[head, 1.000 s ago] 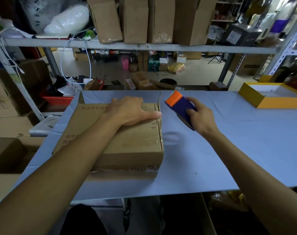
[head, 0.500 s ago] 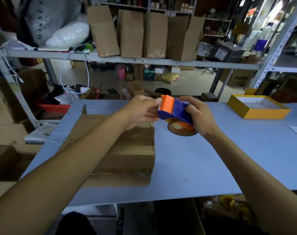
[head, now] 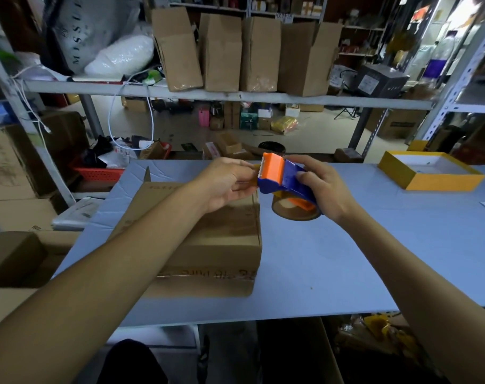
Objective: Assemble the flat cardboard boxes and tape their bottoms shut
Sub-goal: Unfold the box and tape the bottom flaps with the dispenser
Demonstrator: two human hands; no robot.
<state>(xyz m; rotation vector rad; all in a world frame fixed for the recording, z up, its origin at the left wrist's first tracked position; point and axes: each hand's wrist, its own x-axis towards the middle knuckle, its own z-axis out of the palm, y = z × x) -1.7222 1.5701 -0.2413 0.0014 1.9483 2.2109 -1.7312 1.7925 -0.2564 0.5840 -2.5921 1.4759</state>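
The left hand (head: 227,184) has left the assembled cardboard box (head: 208,234), lying at seven o'clock on the table (head: 346,259), and now pinches the tape end at the tape dispenser (head: 280,178) gripped by the right hand (head: 323,189), so taping looks imminent.

Dim interior; daylight enters at upper right, washing out the shelving (head: 457,45) there. The table (head: 346,259) reflects a soft, even sheen. Wide-angle distortion bows the shelf (head: 235,97) and stretches the forearms. Far clutter appears soft; lower edge falls into shadow.
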